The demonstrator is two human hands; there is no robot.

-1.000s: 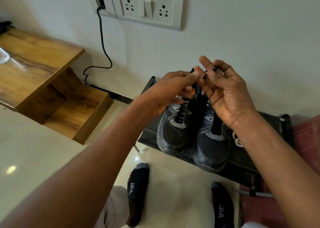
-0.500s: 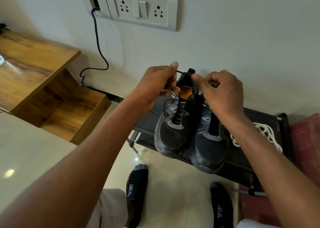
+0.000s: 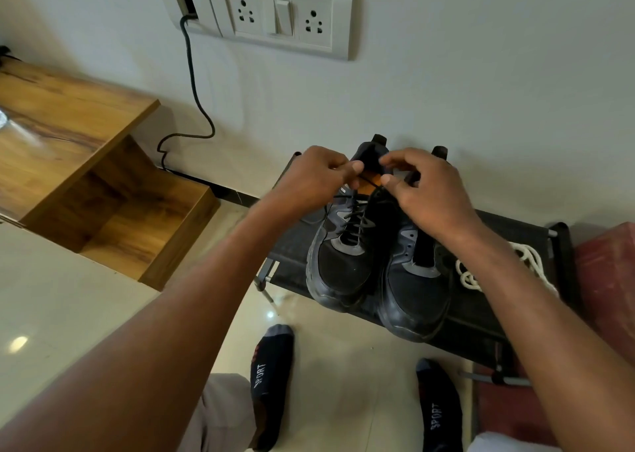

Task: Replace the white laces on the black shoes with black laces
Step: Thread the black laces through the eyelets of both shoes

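Two black shoes stand side by side on a low black rack against the wall. The left shoe carries a black lace threaded through its eyelets. The right shoe shows no lace in its eyelets. My left hand and my right hand meet over the left shoe's opening, each pinching an end of the black lace. A heap of white laces lies on the rack to the right, partly hidden by my right forearm.
A wooden shelf unit stands at the left. On the wall above is a socket panel, from which a dark cable hangs to the floor. My socked feet rest on the glossy tiles. A red seat sits at the right.
Both hands have dropped from raised in front of the wall to the top of the left shoe, drawing the black lace ends down. The white laces have come into view.
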